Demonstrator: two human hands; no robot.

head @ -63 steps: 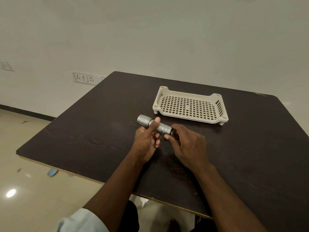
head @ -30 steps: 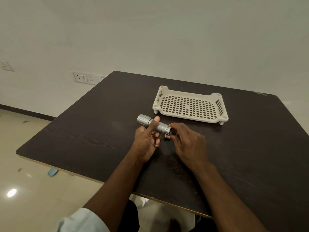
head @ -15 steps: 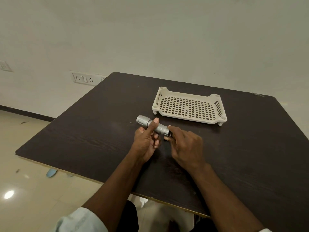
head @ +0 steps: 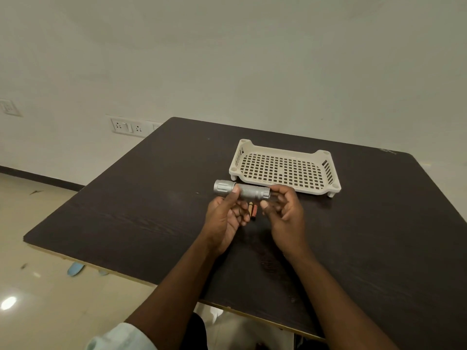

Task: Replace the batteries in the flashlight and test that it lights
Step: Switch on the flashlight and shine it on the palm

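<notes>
Flashlight (head: 241,190): silver, knurled barrel, held roughly level above the dark bench (head: 126,210), its wider head end to the left. It is gripped by the left hand (head: 225,218), whose thumb is laid over the barrel just behind the head while the fingers are curled beneath.

Right hand (head: 284,210): placed at the tail end of the flashlight, palm turned partly upward, fingers loosely curled. The fingertips are seen at or against the tail end; whether anything is pinched there cannot be told.

Batteries (head: 252,210): small cylinders, orange and yellowish, seen between the two hands and below the barrel, apparently lying on the bench. The count cannot be told.

Tray (head: 326,173): cream plastic, perforated floor, short feet, set on the bench just beyond the hands, nothing seen in it.

Surroundings: a pale wall with a socket panel (head: 127,127) at the left, a tiled floor, and a light sleeve (head: 118,338) at the lower edge.
</notes>
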